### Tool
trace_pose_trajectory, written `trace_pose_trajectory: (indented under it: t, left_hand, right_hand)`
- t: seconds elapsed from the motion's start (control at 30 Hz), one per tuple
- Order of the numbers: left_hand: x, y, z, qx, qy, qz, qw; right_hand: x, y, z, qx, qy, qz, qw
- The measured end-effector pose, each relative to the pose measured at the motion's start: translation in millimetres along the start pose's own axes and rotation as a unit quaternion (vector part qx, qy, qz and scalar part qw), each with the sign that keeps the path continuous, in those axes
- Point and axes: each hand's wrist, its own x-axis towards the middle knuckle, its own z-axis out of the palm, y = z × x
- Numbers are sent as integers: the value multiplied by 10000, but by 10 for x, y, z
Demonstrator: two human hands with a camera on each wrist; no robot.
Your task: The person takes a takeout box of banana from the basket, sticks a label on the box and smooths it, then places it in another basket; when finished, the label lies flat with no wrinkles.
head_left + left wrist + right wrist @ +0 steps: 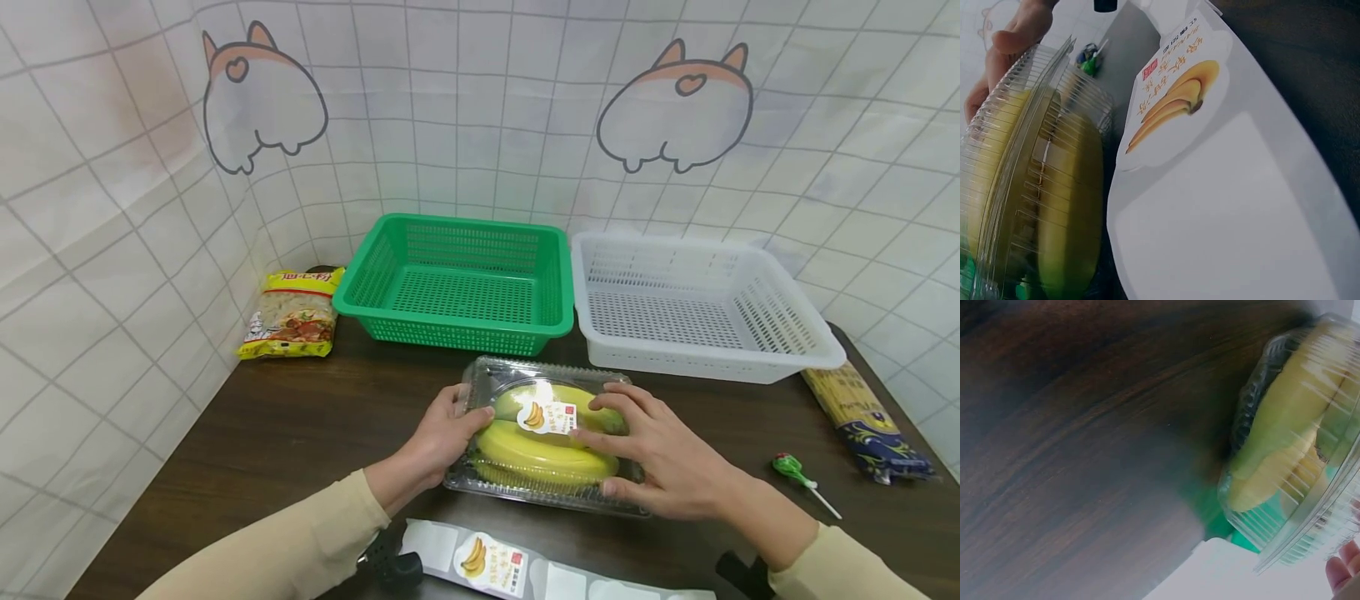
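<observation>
A clear plastic clamshell box (pixel 551 492) holding yellow bananas (pixel 517 446) lies in front of me, lid down. A banana label (pixel 561 417) sits on the lid. My left hand (pixel 442 433) grips the box's left edge, thumb on top and the other fingers mostly hidden at the side. My right hand (pixel 660 450) lies over the right part of the lid with fingers spread, its index fingertip at the label's edge and its thumb near the front rim. In the left wrist view, the right hand (pixel 1019 37) shows at the box's far end.
A strip of labels (pixel 491 565) lies nearest me. Behind the box stand a green basket (pixel 457 329) and a white basket (pixel 697 358). A yellow noodle packet (pixel 296 312) is at left; a lollipop (pixel 791 468) and a gold-and-blue packet (pixel 862 417) are at right.
</observation>
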Motion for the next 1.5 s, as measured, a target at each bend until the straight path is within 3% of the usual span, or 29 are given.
trace_pose_trajectory:
  t: [0.43, 0.87, 1.03, 1.3, 1.5]
  left_hand:
    - [18, -10, -11, 50, -123, -1, 9999]
    - [15, 2, -4, 115, -83, -85, 9999]
    - [11, 4, 0, 80, -60, -102, 9999]
    - [4, -13, 1, 1, -128, -67, 9999]
    - [2, -6, -17, -92, -246, 17, 9997]
  right_hand:
    - [221, -101, 30, 58, -273, -181, 9994]
    - [512, -265, 67, -244, -708, 20, 9972]
    - [499, -274, 76, -236, -779, 89, 9966]
    - [367, -234, 71, 67, -432, 3, 9990]
    - [371, -228, 29, 441, -850, 13, 9954]
